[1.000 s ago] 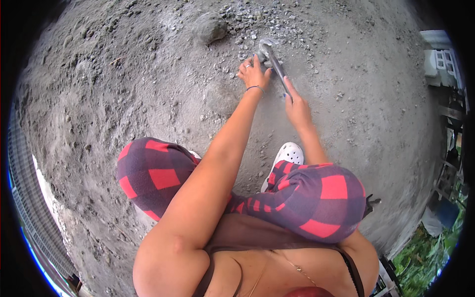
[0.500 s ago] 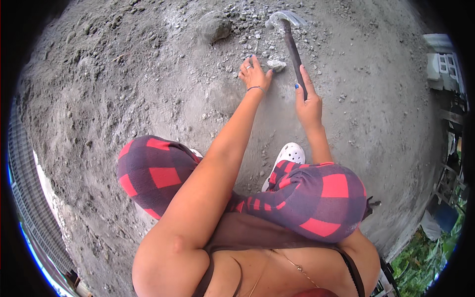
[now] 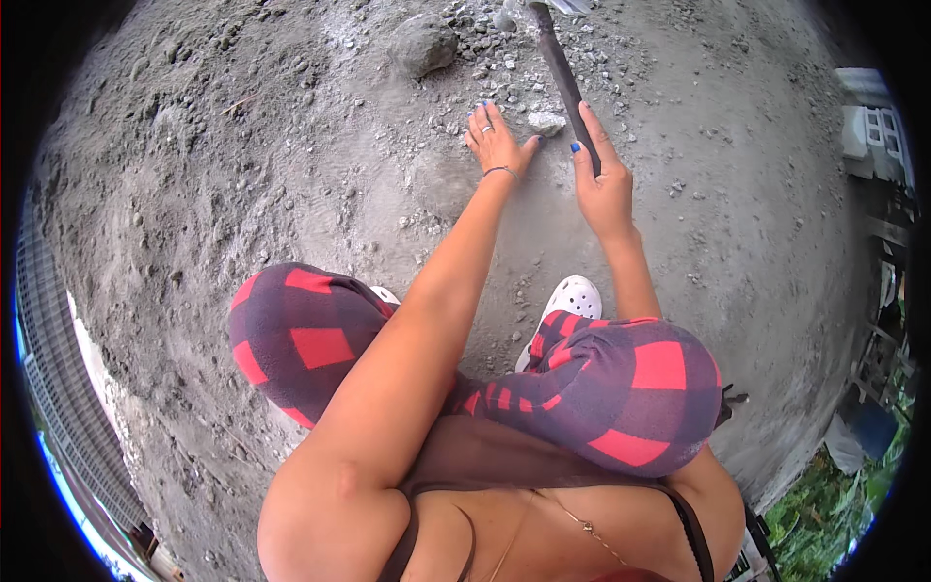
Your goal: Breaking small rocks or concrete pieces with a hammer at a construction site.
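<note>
At far left, a checked trouser knee (image 3: 310, 335) stood over grey ground (image 3: 320, 179). Further right, a large rounded rock (image 3: 424, 47) lay beyond the hands, loose chips (image 3: 478, 46) beside it. The left hand (image 3: 499, 148) was spread, fingers apart and gripping nothing, its thumb next to a pale stone (image 3: 546, 123) — contact could not be confirmed. The stone lay on the ground between the hands. To its right, the right hand (image 3: 603, 184) was wrapped around the dark handle of a hammer-like tool (image 3: 565, 85), its head mostly cut off by the upper edge — away from the stone. The step in hand was judged to be between blows; the next called for true aim, with the thumb clear.
</note>
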`<act>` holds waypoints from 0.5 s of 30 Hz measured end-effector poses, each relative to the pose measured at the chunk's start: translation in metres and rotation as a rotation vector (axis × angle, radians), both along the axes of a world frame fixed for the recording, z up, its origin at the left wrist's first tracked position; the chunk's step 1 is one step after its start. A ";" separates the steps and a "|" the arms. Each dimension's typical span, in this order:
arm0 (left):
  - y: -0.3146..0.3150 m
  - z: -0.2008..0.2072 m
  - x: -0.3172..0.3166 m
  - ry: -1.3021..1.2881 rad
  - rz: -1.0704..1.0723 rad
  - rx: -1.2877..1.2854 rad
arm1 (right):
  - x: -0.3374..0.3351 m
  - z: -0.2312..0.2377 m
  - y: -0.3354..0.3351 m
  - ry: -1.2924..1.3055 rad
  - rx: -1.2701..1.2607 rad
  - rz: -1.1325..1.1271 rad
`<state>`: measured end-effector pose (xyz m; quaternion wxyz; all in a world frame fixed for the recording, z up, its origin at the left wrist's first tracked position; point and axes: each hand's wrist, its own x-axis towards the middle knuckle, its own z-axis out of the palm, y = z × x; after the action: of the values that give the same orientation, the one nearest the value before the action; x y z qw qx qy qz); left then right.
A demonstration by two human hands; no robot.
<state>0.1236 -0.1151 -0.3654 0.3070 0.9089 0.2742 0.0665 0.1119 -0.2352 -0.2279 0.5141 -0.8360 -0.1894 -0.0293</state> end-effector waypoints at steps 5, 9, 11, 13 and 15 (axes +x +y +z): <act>0.002 0.004 0.003 0.009 0.033 -0.016 | 0.003 -0.056 0.000 -0.090 -0.287 0.036; 0.003 0.002 -0.002 0.032 0.039 -0.010 | 0.014 -0.061 -0.007 0.229 -0.508 0.029; 0.006 0.002 0.000 0.028 0.023 0.000 | 0.018 -0.047 -0.009 0.267 -0.437 0.019; 0.008 -0.001 -0.003 0.050 0.032 0.001 | 0.013 -0.032 -0.013 0.084 -0.200 -0.002; 0.009 -0.001 -0.001 0.015 0.038 0.038 | 0.010 -0.006 -0.012 0.038 -0.154 -0.011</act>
<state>0.1226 -0.1058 -0.3664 0.2863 0.9097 0.2925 0.0705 0.1217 -0.2469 -0.2340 0.4517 -0.8744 -0.1770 -0.0016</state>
